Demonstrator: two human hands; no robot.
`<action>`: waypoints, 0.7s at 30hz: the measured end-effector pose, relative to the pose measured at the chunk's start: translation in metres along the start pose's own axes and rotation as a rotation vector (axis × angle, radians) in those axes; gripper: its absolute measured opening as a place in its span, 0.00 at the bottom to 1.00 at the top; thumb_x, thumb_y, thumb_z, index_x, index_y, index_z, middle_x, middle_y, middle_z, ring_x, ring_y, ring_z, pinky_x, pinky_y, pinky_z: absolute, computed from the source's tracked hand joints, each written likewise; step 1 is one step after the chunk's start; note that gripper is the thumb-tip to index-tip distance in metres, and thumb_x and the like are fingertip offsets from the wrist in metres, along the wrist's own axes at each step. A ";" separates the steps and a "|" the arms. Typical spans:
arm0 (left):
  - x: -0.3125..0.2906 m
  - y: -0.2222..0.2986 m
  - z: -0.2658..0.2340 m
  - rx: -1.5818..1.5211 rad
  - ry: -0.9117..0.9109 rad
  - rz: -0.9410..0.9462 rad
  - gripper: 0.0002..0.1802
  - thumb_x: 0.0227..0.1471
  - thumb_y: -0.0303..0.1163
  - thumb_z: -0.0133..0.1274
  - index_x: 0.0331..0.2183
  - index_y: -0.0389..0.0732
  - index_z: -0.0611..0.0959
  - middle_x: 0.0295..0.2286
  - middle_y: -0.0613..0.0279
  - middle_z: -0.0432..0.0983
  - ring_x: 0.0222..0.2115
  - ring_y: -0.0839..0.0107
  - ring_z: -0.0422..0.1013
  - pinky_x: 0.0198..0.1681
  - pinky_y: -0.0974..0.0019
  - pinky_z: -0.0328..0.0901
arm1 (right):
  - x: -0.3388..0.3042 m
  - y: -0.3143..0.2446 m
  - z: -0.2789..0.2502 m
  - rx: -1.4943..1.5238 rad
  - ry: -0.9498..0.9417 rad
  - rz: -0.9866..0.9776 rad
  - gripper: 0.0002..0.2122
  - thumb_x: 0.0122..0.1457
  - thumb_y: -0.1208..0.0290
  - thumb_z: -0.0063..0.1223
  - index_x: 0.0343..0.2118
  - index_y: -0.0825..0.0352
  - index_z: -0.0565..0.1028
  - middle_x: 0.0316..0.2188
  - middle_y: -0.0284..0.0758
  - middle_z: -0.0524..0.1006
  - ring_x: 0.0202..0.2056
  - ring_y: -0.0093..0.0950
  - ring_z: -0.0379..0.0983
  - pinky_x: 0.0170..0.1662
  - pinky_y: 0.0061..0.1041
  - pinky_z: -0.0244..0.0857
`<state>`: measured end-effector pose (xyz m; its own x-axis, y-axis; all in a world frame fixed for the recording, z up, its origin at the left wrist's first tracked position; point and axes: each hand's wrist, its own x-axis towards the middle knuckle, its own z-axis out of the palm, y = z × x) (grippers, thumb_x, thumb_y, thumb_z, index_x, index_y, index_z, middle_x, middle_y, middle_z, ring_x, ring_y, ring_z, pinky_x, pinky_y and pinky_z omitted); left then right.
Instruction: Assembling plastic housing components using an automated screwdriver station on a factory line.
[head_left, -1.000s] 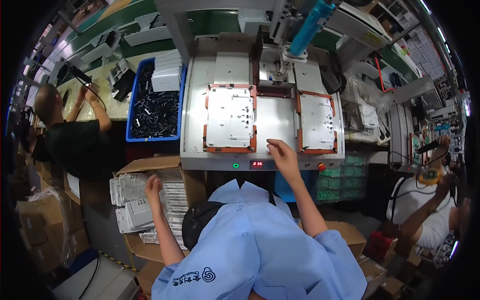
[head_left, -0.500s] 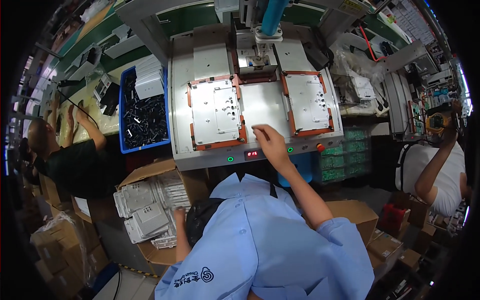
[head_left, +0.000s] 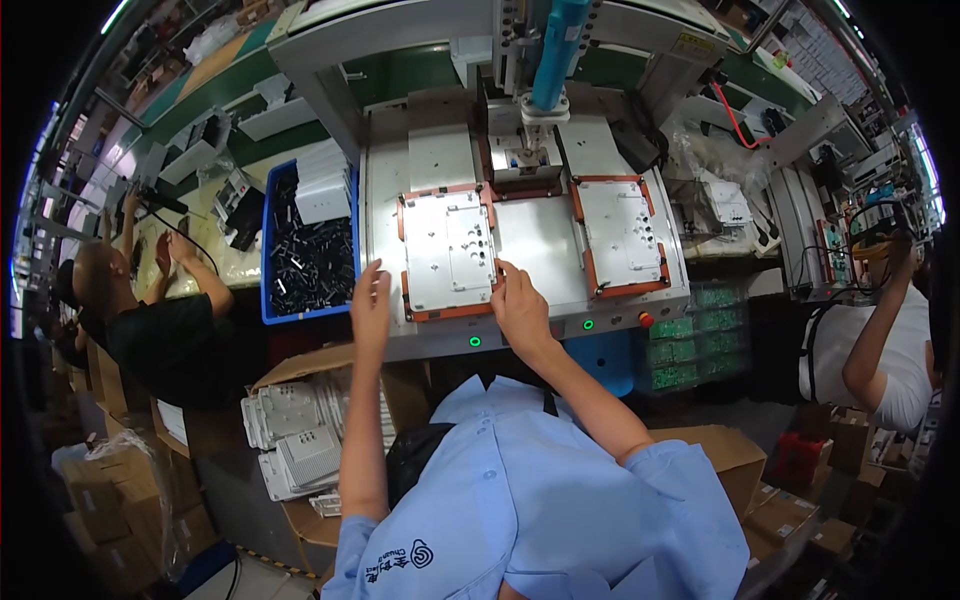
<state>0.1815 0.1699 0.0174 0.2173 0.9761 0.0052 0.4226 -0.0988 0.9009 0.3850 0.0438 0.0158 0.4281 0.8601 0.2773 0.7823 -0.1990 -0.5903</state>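
A white rectangular panel [head_left: 432, 262] with small holes lies face up in the left orange-edged fixture [head_left: 456, 311] on the metal machine bed. At the fixture's lower right corner, my right hand [head_left: 522, 312] has its fingers bent together against the edge; anything between the fingertips is hidden. My left hand [head_left: 371, 300] is raised beside the fixture's left side, fingers apart and holding nothing, close to the blue bin. A second white panel [head_left: 618, 235] sits in the right orange-edged fixture [head_left: 630, 287].
A blue bin [head_left: 268, 290] of small black parts, with white panels on top, stands left. A cardboard box [head_left: 300, 370] holds more panels. Over the bed hangs a press head with a blue cylinder [head_left: 558, 60]. A red knob [head_left: 646, 320] is at front right. Other people work on both sides.
My left hand has come up from beside the box of panels to the left fixture. My right hand has moved to that fixture's lower right corner. The view has shifted slightly.
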 end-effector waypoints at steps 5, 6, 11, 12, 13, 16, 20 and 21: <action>0.006 0.002 0.030 0.013 -0.017 -0.002 0.22 0.56 0.39 0.49 0.48 0.35 0.73 0.35 0.51 0.72 0.34 0.66 0.69 0.39 0.66 0.64 | 0.040 -0.008 -0.037 0.038 -0.416 0.157 0.18 0.58 0.61 0.47 0.45 0.69 0.67 0.33 0.45 0.74 0.35 0.43 0.74 0.36 0.39 0.68; 0.006 0.003 0.033 0.092 -0.005 0.062 0.21 0.56 0.38 0.49 0.47 0.34 0.73 0.35 0.50 0.70 0.34 0.63 0.68 0.40 0.64 0.63 | 0.056 -0.005 -0.031 -0.003 -0.323 0.146 0.21 0.60 0.54 0.44 0.44 0.69 0.67 0.35 0.47 0.75 0.36 0.45 0.73 0.39 0.41 0.67; 0.004 -0.009 0.052 0.199 0.077 0.163 0.19 0.55 0.35 0.47 0.45 0.32 0.73 0.36 0.47 0.66 0.35 0.56 0.66 0.41 0.61 0.62 | 0.130 0.011 0.024 0.031 0.005 0.127 0.18 0.61 0.57 0.43 0.44 0.68 0.67 0.37 0.48 0.71 0.37 0.48 0.71 0.41 0.41 0.66; 0.001 -0.006 0.052 0.153 0.069 0.127 0.19 0.56 0.35 0.46 0.45 0.32 0.72 0.36 0.47 0.66 0.35 0.56 0.66 0.41 0.61 0.62 | 0.135 0.017 0.031 0.029 0.019 0.106 0.16 0.61 0.59 0.42 0.43 0.67 0.68 0.37 0.47 0.71 0.37 0.47 0.71 0.40 0.42 0.66; -0.001 -0.003 0.053 0.106 0.058 0.090 0.19 0.56 0.35 0.46 0.45 0.33 0.72 0.37 0.47 0.65 0.36 0.56 0.66 0.42 0.61 0.61 | 0.139 0.025 0.038 0.027 0.034 0.086 0.14 0.62 0.61 0.42 0.43 0.67 0.68 0.38 0.46 0.71 0.37 0.47 0.71 0.39 0.42 0.66; -0.004 -0.009 0.051 0.151 0.110 0.150 0.19 0.57 0.35 0.45 0.46 0.33 0.72 0.38 0.48 0.65 0.36 0.57 0.66 0.42 0.62 0.61 | 0.134 0.033 0.047 0.081 -0.001 -0.001 0.12 0.62 0.64 0.41 0.42 0.67 0.68 0.38 0.44 0.71 0.37 0.46 0.71 0.38 0.42 0.66; -0.004 0.002 0.051 0.077 0.073 0.072 0.19 0.57 0.35 0.46 0.46 0.33 0.73 0.38 0.49 0.65 0.36 0.59 0.66 0.42 0.63 0.61 | 0.124 0.035 0.036 0.154 0.070 0.062 0.15 0.62 0.65 0.41 0.47 0.67 0.67 0.38 0.44 0.72 0.39 0.45 0.71 0.39 0.40 0.66; -0.003 -0.004 0.051 0.077 0.060 0.089 0.19 0.57 0.35 0.46 0.46 0.33 0.73 0.38 0.49 0.65 0.36 0.59 0.66 0.42 0.63 0.61 | 0.113 0.029 0.030 0.121 0.131 0.097 0.16 0.62 0.64 0.41 0.49 0.69 0.67 0.39 0.44 0.72 0.39 0.45 0.71 0.41 0.40 0.66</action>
<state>0.2245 0.1578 -0.0084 0.2052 0.9723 0.1119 0.4707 -0.1983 0.8597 0.4426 0.1496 0.0070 0.5604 0.7694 0.3065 0.6779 -0.2135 -0.7034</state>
